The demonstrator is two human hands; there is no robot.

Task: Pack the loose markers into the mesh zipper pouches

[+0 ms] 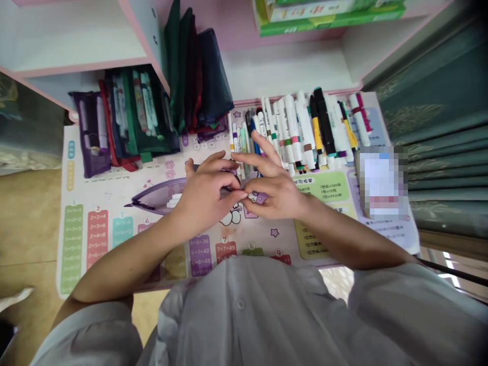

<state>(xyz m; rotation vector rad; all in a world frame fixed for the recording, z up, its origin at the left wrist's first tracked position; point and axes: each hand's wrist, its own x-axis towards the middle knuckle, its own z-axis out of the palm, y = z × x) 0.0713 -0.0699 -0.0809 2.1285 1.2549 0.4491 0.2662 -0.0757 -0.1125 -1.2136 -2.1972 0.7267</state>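
Both my hands meet over the middle of the desk. My left hand (208,195) has its fingers curled, thumb and forefinger pinched on a small dark item that they mostly hide. The thumb and forefinger of my right hand (272,188) close at the same spot, while its other fingers stretch out toward the pens. What exactly the fingertips hold is too hidden to name. Beside my left hand lies a purple mesh pouch (152,195), partly open, with white pens (174,201) showing in it. Beyond my right hand, a row of white markers (292,127) lies side by side.
Mesh pouches holding pens (143,109) stand at the back left, with dark green, red and blue pouches (215,76) beside them. A blurred phone-like device (381,183) lies on the right of the printed desk mat (129,269). Shelves (285,71) rise behind.
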